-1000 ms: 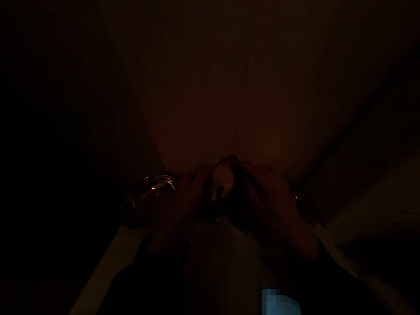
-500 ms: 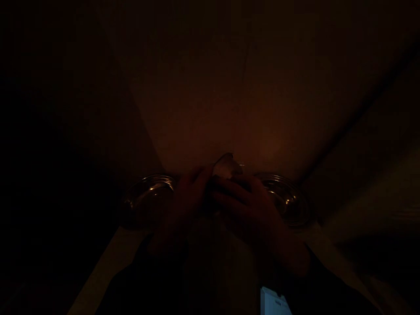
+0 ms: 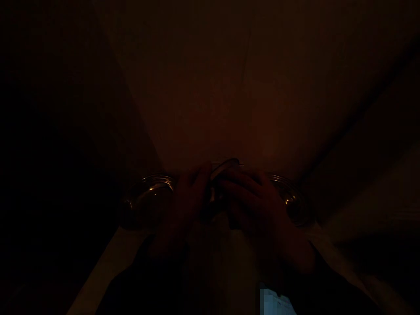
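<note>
The view is very dark. My left hand [image 3: 190,192] is closed around the left side of a dark object with a curved, paler edge [image 3: 225,168]; its kind cannot be made out. My right hand [image 3: 254,197] lies over the object's right side with its fingers bent and close together. Below the curved edge, the space between my hands is too dark to read. A shiny metal bowl [image 3: 149,192] stands beside my left hand, and another shiny metal bowl [image 3: 290,203] is partly hidden behind my right hand and wrist.
A pale surface [image 3: 101,267] with a slanting left edge lies under the bowls and my forearms. A lit screen [image 3: 275,302] shows at the bottom, by my right sleeve. Beyond my hands is a plain reddish-brown surface [image 3: 203,118].
The object between my hands has tilted, so its pale face now shows only as a narrow curved strip. My right hand has shifted slightly right; the bowls stay put.
</note>
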Motion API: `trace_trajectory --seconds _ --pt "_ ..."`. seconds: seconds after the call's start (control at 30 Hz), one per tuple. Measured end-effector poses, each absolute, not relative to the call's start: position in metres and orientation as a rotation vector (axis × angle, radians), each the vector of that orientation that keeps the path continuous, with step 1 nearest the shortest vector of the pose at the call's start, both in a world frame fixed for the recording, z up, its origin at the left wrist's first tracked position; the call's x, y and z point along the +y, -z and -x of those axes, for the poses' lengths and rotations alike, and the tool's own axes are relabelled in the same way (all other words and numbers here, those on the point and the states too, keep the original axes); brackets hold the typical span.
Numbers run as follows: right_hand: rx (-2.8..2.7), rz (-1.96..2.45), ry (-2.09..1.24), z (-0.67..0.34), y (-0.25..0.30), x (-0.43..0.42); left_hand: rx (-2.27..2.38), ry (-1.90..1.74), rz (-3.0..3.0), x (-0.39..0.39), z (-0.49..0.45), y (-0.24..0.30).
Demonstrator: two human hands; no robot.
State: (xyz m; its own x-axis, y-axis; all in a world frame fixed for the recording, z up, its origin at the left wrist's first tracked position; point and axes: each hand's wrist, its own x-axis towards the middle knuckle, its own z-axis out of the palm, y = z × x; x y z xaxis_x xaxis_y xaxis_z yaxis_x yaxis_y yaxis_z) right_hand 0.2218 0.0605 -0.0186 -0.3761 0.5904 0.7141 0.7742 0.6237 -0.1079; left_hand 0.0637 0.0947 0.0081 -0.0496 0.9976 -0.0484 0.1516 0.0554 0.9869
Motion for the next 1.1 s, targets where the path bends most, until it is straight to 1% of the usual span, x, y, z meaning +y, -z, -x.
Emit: trace_trajectory --seconds 0.13,0.2,0.37,0.43,0.73,0.83,1.1 --pt "-1.938 1.294 0.238 -0.237 0.019 0.072 1.388 -1.146 -1.315 0.092 -0.067 -0.011" --pt "-1.916 1.324 0.223 -0.239 0.020 0.075 1.384 -1.145 -1.303 0.092 -0.068 -0.012" --pt "-2.083 1.087 0.323 -0.223 0.020 0.063 1.410 -1.120 -1.282 0.092 -0.066 -0.011" --pt "-2.100 1.060 0.351 -0.218 0.019 0.060 1.402 -1.116 -1.313 0.092 -0.066 -0.010" --pt "-1.803 1.430 0.206 -0.246 0.024 0.080 1.316 -1.117 -1.346 0.094 -0.065 -0.011" --pt "-1.861 1.359 0.220 -0.242 0.020 0.076 1.307 -1.138 -1.327 0.095 -0.064 -0.011" --pt "-2.152 0.981 0.363 -0.211 0.023 0.054 1.284 -1.155 -1.209 0.098 -0.060 -0.003"
